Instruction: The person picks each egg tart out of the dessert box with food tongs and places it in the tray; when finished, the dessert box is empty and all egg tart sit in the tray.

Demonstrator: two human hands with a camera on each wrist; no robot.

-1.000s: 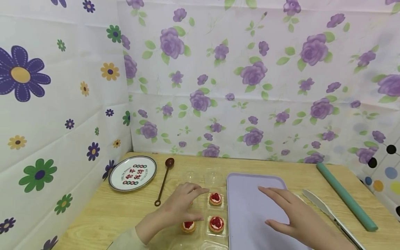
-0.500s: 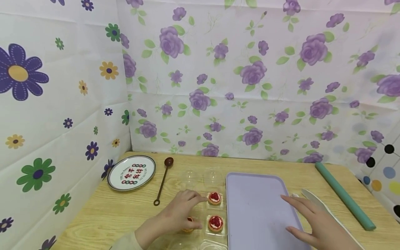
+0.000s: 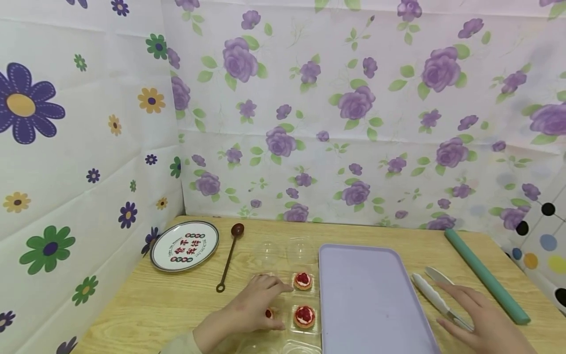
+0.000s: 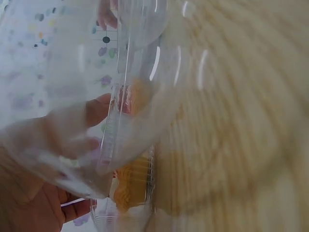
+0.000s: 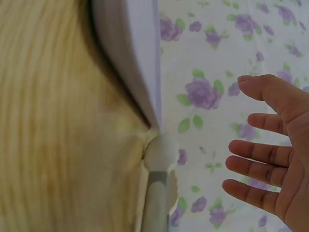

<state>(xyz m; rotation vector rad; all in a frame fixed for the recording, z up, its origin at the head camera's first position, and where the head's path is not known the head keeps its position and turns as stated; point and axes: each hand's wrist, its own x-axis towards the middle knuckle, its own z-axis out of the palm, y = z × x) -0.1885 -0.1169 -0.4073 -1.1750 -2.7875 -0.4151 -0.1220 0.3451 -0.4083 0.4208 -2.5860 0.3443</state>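
Over the clear plastic container (image 3: 300,250) rests my left hand (image 3: 254,307), thumb and fingers spread apart beside its tarts. Two red-topped tarts (image 3: 304,317) sit in its right-hand cups; one more tart (image 3: 268,313) is mostly hidden beneath the hand. In the left wrist view, the fingertips (image 4: 79,209) are close to the container's side, seen partly through clear plastic; contact is unclear. My right hand (image 3: 486,319) hovers with fingers extended above a pair of white-tipped tongs (image 3: 431,292), apart from them in the right wrist view.
A lilac tray (image 3: 358,295) lies between the hands. At the back left are a printed plate (image 3: 184,246) and a long brown spoon (image 3: 229,260). A green rod (image 3: 486,275) lies along the right side. Flowered sheets (image 3: 283,98) hang behind the table.
My right hand has moved right, from above the tray to over the tongs. My left hand has lowered slightly over the container and covers more of the near-left tart.
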